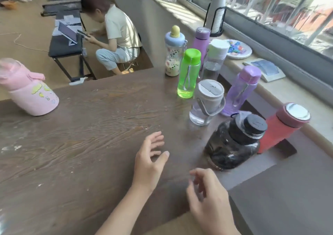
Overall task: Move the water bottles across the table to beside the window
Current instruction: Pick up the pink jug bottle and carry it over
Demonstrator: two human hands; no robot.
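Pink bottle (pixel 28 88): standing alone at 9 o'clock, cartoon stickers showing.
Grey-lidded bottle (pixel 207 102): holding clear water, low.
Your hands: left hand (pixel 149 162) and right hand (pixel 209 193) hovering, fingers spread wide, gripping nothing.

Sunlit windowsill (pixel 180 9), perhaps stone

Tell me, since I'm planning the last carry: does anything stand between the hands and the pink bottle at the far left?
Nothing visible does. The pink bottle stands alone on the table; only bare wood lies between it and the open left hand and right hand.
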